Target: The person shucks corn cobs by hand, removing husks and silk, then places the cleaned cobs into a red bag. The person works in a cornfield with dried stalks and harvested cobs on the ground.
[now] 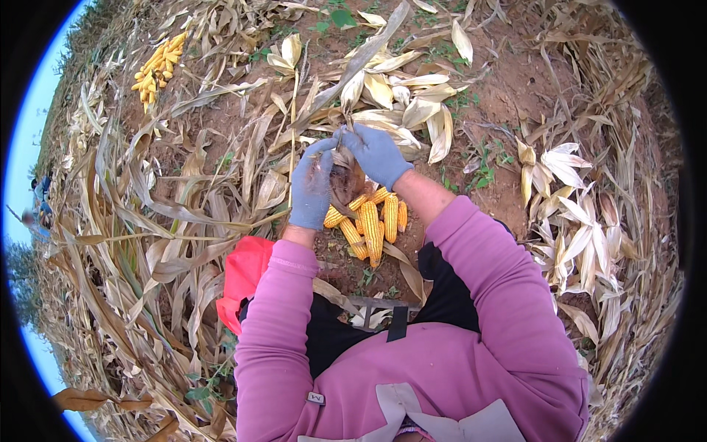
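Both gloved hands close on one husked cob (pixel 345 179) held between them — left hand (pixel 311 186) wraps its left side, right hand (pixel 375 153) pinches the husk at its top. The cob's long axis runs up and away from the body. Just below the hands lies a pile of bare yellow cobs (pixel 370 219) — nearer the right wrist.

A second heap of yellow cobs (pixel 157 68) lies far left among dry stalks (pixel 118 221).
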{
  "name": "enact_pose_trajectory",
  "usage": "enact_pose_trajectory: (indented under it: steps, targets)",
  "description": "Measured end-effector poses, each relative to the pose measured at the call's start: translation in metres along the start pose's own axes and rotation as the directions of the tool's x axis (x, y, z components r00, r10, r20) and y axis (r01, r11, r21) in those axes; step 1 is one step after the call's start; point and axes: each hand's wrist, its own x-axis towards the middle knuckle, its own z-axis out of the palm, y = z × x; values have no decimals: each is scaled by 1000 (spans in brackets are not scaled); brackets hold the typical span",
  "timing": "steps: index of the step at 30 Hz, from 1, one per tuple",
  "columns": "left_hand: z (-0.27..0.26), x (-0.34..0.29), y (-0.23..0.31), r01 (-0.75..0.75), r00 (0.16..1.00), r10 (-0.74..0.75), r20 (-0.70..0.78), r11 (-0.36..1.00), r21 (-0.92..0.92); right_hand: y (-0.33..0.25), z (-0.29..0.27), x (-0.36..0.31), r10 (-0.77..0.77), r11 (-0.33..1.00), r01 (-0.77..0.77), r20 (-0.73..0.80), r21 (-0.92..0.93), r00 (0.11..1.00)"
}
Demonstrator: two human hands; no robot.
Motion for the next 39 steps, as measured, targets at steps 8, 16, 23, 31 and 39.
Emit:
enact_pose_trajectory:
  steps: [8, 16, 23, 31, 39]
  targets:
    - [5, 1, 5, -6, 999, -5, 33, 952, 307, -3, 1, -5, -78, 995, 80, 27, -52, 997]
    - [-3, 0, -10, -1, 999, 7, -43, 991, 137, -5, 8, -5, -106, 994, 105, 46, 24, 993]
    - [-1, -2, -13, -36, 996, 49, -81, 987, 157, 5, 15, -4, 25, 992, -22, -23, 125, 999]
    - [14, -8, 0, -31, 993, 59, -105, 969, 246, 9, 10, -6, 149, 917, -134, -10, 377, 989]
    - [22, -7, 5, -102, 973, 146, -181, 967, 234, 11, 23, -2, 166, 763, -140, 18, 631, 986]
